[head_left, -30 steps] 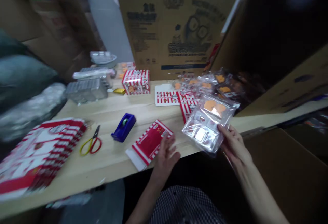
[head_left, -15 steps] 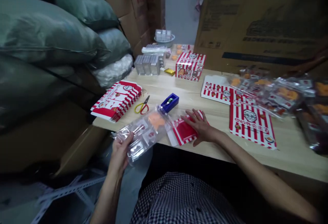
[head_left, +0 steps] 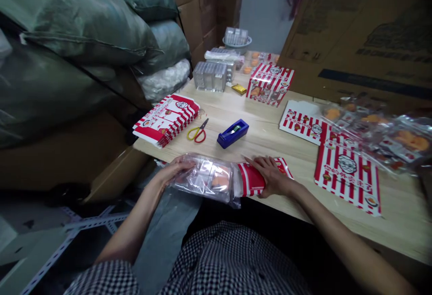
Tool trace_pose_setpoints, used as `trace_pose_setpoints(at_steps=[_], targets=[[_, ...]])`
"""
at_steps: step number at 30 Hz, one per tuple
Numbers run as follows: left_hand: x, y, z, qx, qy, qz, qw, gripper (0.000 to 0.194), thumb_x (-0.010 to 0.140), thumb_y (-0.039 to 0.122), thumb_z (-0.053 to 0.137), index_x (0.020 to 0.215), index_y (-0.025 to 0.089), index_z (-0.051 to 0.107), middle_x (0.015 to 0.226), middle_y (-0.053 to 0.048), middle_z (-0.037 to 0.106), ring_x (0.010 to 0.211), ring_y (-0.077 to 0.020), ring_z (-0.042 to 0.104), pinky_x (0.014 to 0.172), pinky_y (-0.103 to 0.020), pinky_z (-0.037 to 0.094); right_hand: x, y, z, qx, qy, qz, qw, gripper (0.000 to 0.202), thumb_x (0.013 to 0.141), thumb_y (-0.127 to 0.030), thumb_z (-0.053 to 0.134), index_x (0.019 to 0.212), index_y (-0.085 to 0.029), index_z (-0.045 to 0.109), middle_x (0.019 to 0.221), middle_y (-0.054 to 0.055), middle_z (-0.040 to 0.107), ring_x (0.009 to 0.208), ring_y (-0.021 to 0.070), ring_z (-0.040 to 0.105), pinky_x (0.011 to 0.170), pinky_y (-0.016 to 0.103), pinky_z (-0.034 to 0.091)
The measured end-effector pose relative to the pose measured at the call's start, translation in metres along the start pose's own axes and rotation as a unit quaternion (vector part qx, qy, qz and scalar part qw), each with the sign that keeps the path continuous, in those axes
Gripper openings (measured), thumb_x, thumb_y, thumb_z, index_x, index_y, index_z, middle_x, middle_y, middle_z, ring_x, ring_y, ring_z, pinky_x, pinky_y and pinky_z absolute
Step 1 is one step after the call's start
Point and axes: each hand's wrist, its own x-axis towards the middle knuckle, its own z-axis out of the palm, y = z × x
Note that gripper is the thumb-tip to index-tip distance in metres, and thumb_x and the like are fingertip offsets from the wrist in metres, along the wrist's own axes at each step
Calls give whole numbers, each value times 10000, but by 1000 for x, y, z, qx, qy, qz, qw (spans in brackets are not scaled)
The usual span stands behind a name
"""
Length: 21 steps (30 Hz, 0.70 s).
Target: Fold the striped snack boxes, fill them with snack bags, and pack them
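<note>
My left hand point(head_left: 177, 169) is closed on the left end of a clear plastic bag point(head_left: 205, 180) with clear compartments and something orange inside. The bag hangs partly over the table's front edge, and its right end meets a red-and-white striped cardboard packet point(head_left: 251, 179). My right hand point(head_left: 270, 176) lies on that packet with its thumb at the near edge; its grip is partly hidden. Behind the bag are a blue tape dispenser point(head_left: 232, 134) and scissors point(head_left: 198, 131) with yellow and red handles.
A stack of folded striped boxes point(head_left: 167, 119) sits at the left table edge. Flat striped cards point(head_left: 347, 178) and filled clear packs point(head_left: 401, 142) lie at the right. An assembled striped box point(head_left: 270, 84) and clear containers point(head_left: 209, 77) stand behind. Large green sacks point(head_left: 84, 29) are piled left.
My left hand has turned the clear bag level and brought its right end against the striped packet. My right hand's fingers have curled more around the packet. The view has shifted left.
</note>
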Motion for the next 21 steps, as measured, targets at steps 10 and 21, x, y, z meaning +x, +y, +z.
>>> trace_pose_setpoints(at_steps=[10,21], targets=[[11,19,17,73,-12,15,997,533,618,185,822,1135,151,697,903,-71,752,696,-176,690,641,-263,533,-17,-25,4,50,19,-10,999,1387,477,-532,888,1602,-287,115,1440,148,433,1398,379,337,1195,557,131],[33,-13,29,97,18,147,984,591,645,299,819,1185,139,640,955,-54,708,766,-148,642,721,-258,509,-29,-45,24,22,39,30,999,1224,571,-432,845,1592,-211,207,1490,210,307,1438,418,261,1205,581,132]])
